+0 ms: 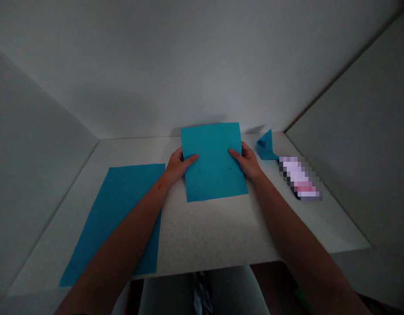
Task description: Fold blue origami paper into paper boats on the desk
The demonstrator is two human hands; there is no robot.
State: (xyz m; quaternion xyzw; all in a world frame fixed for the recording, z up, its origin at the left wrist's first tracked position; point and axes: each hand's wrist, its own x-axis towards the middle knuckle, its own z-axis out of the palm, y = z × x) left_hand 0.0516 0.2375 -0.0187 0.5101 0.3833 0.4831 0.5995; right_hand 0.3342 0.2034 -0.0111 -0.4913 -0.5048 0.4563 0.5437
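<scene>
A roughly square sheet of blue paper (pixel 213 175) is held up in front of me above the white tabletop, tilted toward me. My left hand (pixel 180 165) grips its left edge, thumb on the front and fingers behind. On the opposite edge my right hand (pixel 247 161) pinches the sheet the same way, its fingers mostly hidden behind. Under my left forearm lies a larger blue sheet (pixel 123 197), flat on the table. Beyond my right hand, near the wall, stands a folded blue paper piece (pixel 265 146) with a pointed tip.
A phone (pixel 298 177), its screen lit and blurred out, lies right of my right forearm, by the folded piece. White walls (pixel 195 65) enclose the white table (pixel 215 236) at the back and both sides. The table's front edge is just above my lap.
</scene>
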